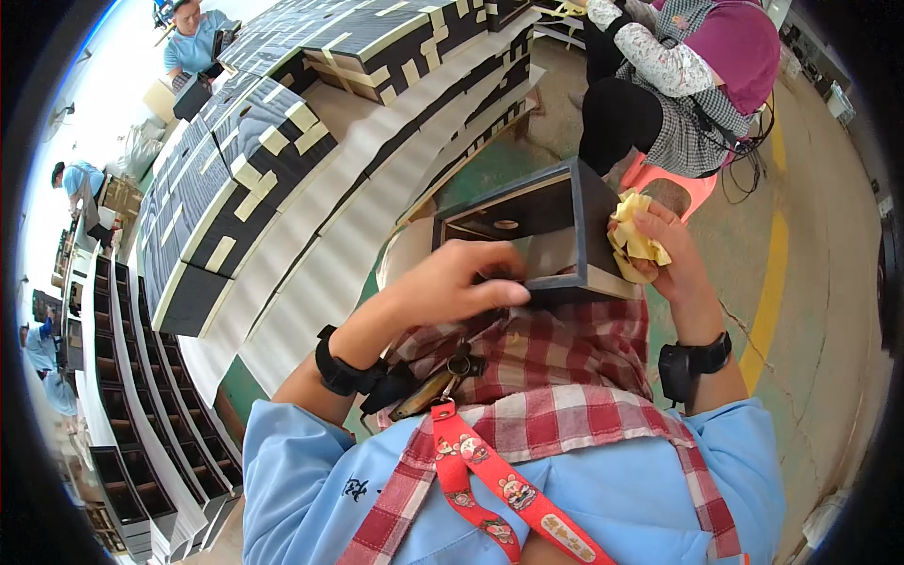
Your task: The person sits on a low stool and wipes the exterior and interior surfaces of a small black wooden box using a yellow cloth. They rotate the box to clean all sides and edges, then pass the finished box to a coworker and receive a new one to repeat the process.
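A black wooden box with an open front sits tilted over my lap, on a red-and-white checked apron. Its front rim is dark grey, and a round hole shows in an inner wall. A pale strip runs along its lower right edge. My right hand holds a crumpled wad of yellow masking tape against or close beside the box's right side. Across the box's opening, by the lower front rim, lies my left hand, slightly blurred, thumb apart from curled fingers. Whether it grips the rim is hidden.
Stacked dark wood-grain boxes with masking-tape strips stand ahead left, over white sheeting. Dark compartmented units line the far left. A co-worker sits on a pink stool ahead right; another person works behind the stack.
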Motion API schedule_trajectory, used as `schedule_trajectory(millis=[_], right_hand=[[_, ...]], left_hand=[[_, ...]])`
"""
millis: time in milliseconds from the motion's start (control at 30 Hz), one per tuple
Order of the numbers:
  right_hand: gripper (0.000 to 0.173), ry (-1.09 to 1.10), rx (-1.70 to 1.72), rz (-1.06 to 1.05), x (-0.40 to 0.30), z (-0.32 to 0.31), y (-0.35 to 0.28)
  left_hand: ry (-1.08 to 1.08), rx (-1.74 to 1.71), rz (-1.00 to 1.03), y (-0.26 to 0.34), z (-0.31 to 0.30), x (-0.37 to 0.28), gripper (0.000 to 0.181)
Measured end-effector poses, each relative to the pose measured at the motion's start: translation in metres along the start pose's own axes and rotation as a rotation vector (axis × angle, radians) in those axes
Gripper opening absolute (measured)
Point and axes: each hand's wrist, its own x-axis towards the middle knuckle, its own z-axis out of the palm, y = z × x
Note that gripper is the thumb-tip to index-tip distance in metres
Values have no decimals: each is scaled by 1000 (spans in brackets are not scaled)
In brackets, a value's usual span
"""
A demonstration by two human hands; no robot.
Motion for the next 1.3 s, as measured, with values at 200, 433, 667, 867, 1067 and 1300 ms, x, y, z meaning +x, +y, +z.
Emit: schedule_trajectory(millis=[200, 433, 667, 867, 1067, 1300], right_hand=[[25, 7, 4, 9, -1, -3, 3], [25, -14, 53, -20, 1, -4, 7], [25, 6, 93, -26, -1, -4, 9], [28, 74, 62, -59, -6, -6, 18], [25, 7, 165, -30, -20, -31, 29], [27, -369, 189, -26, -26, -68, 51]], left_hand=[[-109, -93, 209, 21, 7, 22, 56], [244, -886, -58, -2, -5, 7, 43], [277, -451, -58, -7, 4, 1, 45], [-60, 237, 43, 19, 24, 18, 50], [-124, 335, -2, 12, 31, 13, 61], [-380, -125, 151, -11, 42, -21, 55]])
